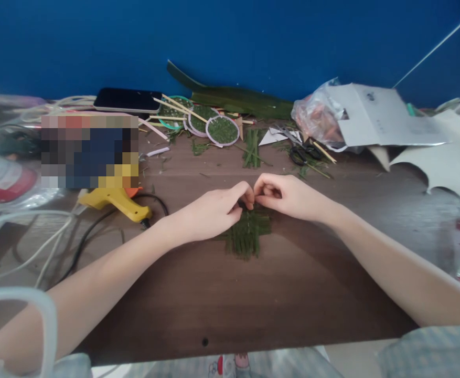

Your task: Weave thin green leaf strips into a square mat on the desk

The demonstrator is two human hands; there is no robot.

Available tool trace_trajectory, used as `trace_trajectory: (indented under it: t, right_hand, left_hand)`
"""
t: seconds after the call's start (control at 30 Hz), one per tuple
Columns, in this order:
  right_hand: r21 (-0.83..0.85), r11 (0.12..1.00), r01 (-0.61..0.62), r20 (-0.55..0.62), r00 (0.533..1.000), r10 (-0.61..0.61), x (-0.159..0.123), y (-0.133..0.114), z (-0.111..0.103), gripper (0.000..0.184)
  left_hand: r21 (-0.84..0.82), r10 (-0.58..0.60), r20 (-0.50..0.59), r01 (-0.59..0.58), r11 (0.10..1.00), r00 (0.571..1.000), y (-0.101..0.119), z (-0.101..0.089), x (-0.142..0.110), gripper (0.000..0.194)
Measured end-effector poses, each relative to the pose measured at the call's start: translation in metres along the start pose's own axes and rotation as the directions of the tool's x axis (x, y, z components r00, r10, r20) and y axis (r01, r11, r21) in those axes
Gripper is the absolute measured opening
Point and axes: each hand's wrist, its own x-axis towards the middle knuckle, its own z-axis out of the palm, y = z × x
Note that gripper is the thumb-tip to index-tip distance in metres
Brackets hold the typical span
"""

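Note:
A small woven patch of green leaf strips [244, 239] lies flat on the brown table in front of me. My left hand [224, 207] reaches in from the left over the patch's upper edge, its thumb and forefinger closed on a leaf strip there. Fingertip to fingertip with it, my right hand [282, 193] is curled in a pinch just above the patch's upper right part. Whatever sits between the right fingertips is too small to make out. Farther back lies another bundle of crossed leaf strips [250, 149].
Behind are round green-filled discs [222, 130], wooden sticks, a long leaf [241, 100], a phone [129, 100] and black-handled scissors [298, 155]. A yellow glue gun [115, 202] and cables lie left. White paper [391, 115] and a plastic bag [319, 115] stand back right, against a blue wall.

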Motion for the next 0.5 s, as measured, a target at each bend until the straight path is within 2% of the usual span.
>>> trace_trajectory:
  t: [0.2, 0.5]
  right_hand:
    - [-0.155, 0.986, -0.059, 0.188, 0.978, 0.088, -0.001, -0.002, -0.013, 0.016]
    - [-0.107, 0.99, -0.095, 0.237, 0.964, 0.118, -0.002, 0.0, -0.015, 0.017]
  left_hand:
    - [-0.032, -0.013, 0.001, 0.013, 0.999, 1.0, 0.001, -0.001, 0.0, 0.024]
    - [-0.019, -0.005, 0.001, 0.005, 1.0, 1.0, 0.001, -0.001, 0.0, 0.023]
